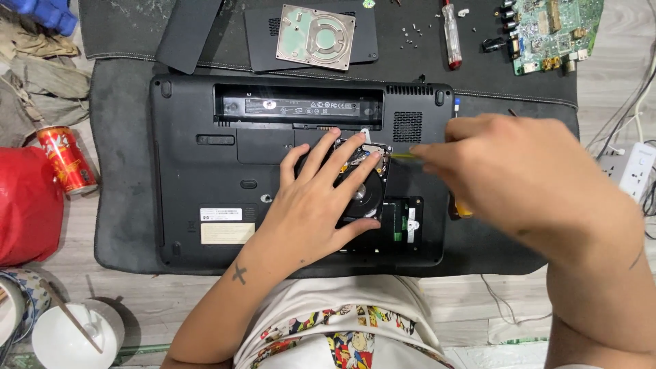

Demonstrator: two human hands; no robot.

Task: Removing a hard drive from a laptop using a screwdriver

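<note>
A black laptop [198,171] lies upside down on a dark mat, its bottom bays open. My left hand [321,198] rests flat with spread fingers on an opened hard drive [372,184] that sits in the laptop's bay. My right hand [506,171] grips a yellow-handled screwdriver [403,156]; its shaft points left at the drive's upper right corner. The handle's end shows below the hand. An open memory slot [404,222] lies just right of the drive.
A drive lid [316,37] lies on a black cover panel [260,48] at the back. Also there: several loose screws [411,35], a red-handled screwdriver [451,34], a green circuit board [550,34]. A red can [65,160], a white bowl [75,335] stand left; a power strip [637,171] right.
</note>
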